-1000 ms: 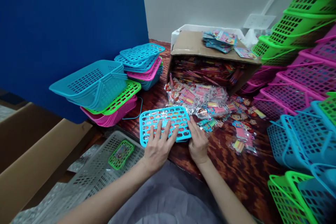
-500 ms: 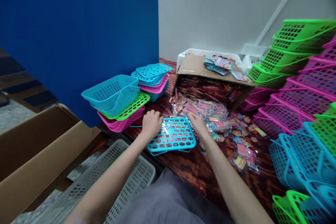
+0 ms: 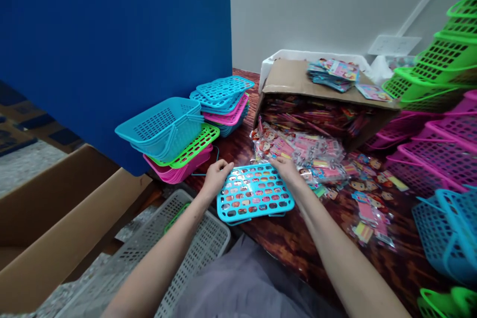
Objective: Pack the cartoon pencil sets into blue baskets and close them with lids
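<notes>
Head view: light-blue rectangular slotted plastic lid (image 3: 256,192) lies at the near edge of the dark red-brown wood-grain table (image 3: 323,242). Left hand (image 3: 218,177) curls at its far-left corner; right hand (image 3: 285,171) at far-right. Fingertips hidden; can't tell if gripping. Even pressure at both corners should keep it level.

Head-mounted, looking forward and down across wood-grain tabletop (image 3: 290,241), close to left hand (image 3: 216,178) and right hand (image 3: 286,169), facing grey wall (image 3: 316,5).

Dim light glints off the softly blurred packets (image 3: 324,173).
</notes>
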The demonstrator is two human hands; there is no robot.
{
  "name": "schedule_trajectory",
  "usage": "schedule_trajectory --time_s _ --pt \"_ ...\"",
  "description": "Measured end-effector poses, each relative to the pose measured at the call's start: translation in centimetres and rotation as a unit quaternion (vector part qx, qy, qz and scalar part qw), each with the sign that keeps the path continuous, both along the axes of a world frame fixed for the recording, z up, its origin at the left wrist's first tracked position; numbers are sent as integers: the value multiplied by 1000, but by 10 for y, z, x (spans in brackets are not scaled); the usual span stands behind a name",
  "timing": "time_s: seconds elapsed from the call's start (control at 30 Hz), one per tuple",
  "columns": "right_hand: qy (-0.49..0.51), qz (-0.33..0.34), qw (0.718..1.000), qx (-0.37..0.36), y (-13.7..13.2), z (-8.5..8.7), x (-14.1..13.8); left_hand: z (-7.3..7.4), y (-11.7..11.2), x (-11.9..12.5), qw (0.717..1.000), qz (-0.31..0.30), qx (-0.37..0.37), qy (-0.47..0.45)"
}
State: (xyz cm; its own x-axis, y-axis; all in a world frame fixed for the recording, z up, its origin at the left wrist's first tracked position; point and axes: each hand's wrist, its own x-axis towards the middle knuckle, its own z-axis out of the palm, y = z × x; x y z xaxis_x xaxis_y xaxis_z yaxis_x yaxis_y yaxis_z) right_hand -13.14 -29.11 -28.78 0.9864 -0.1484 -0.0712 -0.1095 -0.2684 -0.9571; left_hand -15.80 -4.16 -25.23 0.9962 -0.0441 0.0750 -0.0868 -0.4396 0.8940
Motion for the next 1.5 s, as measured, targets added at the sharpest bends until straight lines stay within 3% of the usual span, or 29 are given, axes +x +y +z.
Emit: schedule_trajectory --time_s 0.2,0.43,0.53,0.67,0.77,0.97,1.17,1.37,1.43,1.5 --pt "-11 6 997 -78 2 13 -3 19 -1 -4 1000 -28 -1 -6" --pt "-50 27 974 -217 10 40 -19 32 33 -10 988 -73 -108 82" --pt "-84 45 958 -271 32 55 -26 28 37 -20 978 -62 -171 99" --pt "-148 165 917 -332 74 63 -33 10 27 -30 959 -11 -264 108" --pt "-182 212 911 -304 94 58 -34 -4 17 -36 937 25 -331 109" --pt "-218 190 941 -174 94 52 -31 -16 11 -40 913 36 -395 92" --pt "-217 182 948 -143 94 60 -34 -12 25 -31 942 -64 -316 96" --pt "-204 165 958 -118 94 61 -36 -2 39 -29 971 -146 -187 -3" --pt "-198 160 960 -119 94 60 -36 0 45 -32 977 -180 -103 -45" --pt "-200 164 957 -129 94 59 -35 1 52 -33 971 -217 27 -95"
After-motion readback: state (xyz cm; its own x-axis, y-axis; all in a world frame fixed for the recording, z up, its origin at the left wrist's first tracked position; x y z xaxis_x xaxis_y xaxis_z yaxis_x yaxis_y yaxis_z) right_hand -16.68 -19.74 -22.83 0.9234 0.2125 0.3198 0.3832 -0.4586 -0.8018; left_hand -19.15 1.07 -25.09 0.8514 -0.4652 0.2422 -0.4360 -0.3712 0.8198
